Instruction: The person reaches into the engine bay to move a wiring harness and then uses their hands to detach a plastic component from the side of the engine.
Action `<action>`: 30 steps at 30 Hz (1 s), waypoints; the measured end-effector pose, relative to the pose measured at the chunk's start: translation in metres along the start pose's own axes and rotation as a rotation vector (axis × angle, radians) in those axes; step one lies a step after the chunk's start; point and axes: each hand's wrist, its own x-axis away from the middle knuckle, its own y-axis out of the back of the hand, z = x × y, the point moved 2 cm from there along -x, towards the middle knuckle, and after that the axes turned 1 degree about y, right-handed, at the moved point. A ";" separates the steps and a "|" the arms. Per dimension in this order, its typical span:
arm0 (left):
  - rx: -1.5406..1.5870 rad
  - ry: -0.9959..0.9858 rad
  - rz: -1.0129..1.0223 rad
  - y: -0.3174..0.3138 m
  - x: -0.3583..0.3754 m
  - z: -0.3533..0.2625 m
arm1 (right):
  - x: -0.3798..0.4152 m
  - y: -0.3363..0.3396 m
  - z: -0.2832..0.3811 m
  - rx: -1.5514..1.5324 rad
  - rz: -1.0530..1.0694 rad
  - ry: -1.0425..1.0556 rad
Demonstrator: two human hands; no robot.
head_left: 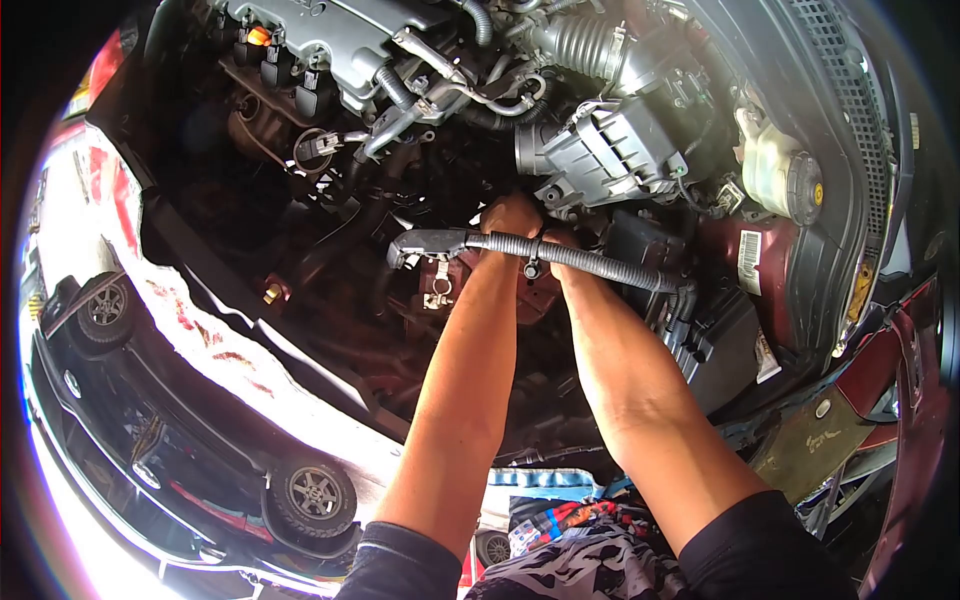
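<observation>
Both my arms reach down into a car's engine bay. My left hand (510,214) is deep in the bay, just below the air filter box (610,155); its fingers are hidden in shadow. Close beside it on the right, my right hand (560,240) is mostly covered by a corrugated wiring conduit (590,262), and its fingers do not show. The conduit passes over both wrists and ends at the left in a black plastic cover (425,243). Under the conduit, a metal battery terminal clamp (438,288) lies near my left forearm. What the hands touch cannot be made out.
The engine cover (340,40) and a ribbed intake hose (580,48) fill the top. A fluid reservoir (780,175) stands at the right, above a black fuse box (715,335). The front body edge (230,320) curves along the left, with a dark car (170,430) beyond.
</observation>
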 end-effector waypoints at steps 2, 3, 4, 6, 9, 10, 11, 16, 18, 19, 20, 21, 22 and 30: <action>-0.002 0.023 0.047 0.003 0.003 -0.002 | 0.001 -0.001 -0.001 -0.005 0.004 0.002; -0.004 0.021 0.044 0.001 0.003 -0.001 | 0.000 -0.002 0.000 -0.009 0.002 -0.001; -0.005 0.019 0.039 0.000 0.002 -0.001 | 0.000 -0.002 0.000 -0.010 0.004 0.000; -0.009 0.022 0.030 0.000 -0.001 -0.001 | -0.001 -0.003 0.000 -0.014 0.006 0.003; -0.013 0.033 0.031 0.000 -0.002 -0.003 | -0.001 -0.002 -0.002 -0.022 0.010 0.007; -0.016 0.035 0.032 -0.002 -0.003 -0.001 | 0.000 -0.002 -0.002 -0.026 0.009 0.011; -0.021 0.037 0.032 -0.004 -0.006 0.001 | 0.000 -0.001 -0.001 -0.026 0.012 0.014; -0.138 -0.103 -0.127 -0.036 -0.029 0.013 | 0.002 0.000 -0.001 -0.037 0.020 0.024; -0.107 -0.155 -0.179 -0.040 -0.034 0.020 | 0.000 0.000 -0.002 -0.039 0.022 0.023; -0.077 -0.194 -0.215 -0.036 -0.030 0.022 | -0.001 -0.001 -0.001 -0.042 0.030 0.027; -0.073 -0.187 -0.213 -0.034 -0.028 0.021 | -0.002 -0.002 -0.002 -0.041 0.031 0.024; -0.068 -0.180 -0.208 -0.033 -0.027 0.019 | -0.004 -0.002 -0.002 -0.042 0.036 0.026; -0.071 -0.150 -0.175 -0.031 -0.027 0.017 | -0.004 -0.003 -0.003 -0.045 0.041 0.025; -0.006 0.019 -0.052 -0.004 -0.005 0.000 | -0.011 -0.009 -0.001 -0.084 0.104 0.049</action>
